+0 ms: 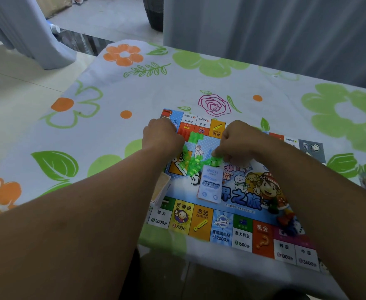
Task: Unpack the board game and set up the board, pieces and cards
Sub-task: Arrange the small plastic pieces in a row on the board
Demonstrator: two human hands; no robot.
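Reaches both forearms over a game board point(231, 215) spread flat on the surface point(112, 94) with its flowered cloth. Pinches one of the green pieces point(194, 163) with the curled fingers point(218, 151) of the right hand point(240, 141), at the right end of the pile scattered over the board's middle. Holds the left hand point(162, 135) knuckles-up over the board's far left part, just beside the same pile; cannot tell whether those fingers grip anything. Has a pale blue card stack point(210, 185) lying on the board just nearer than the pile, a tan card stack point(161, 189) at the board's left edge, and a heap of tokens point(286, 219) toward its near right corner.
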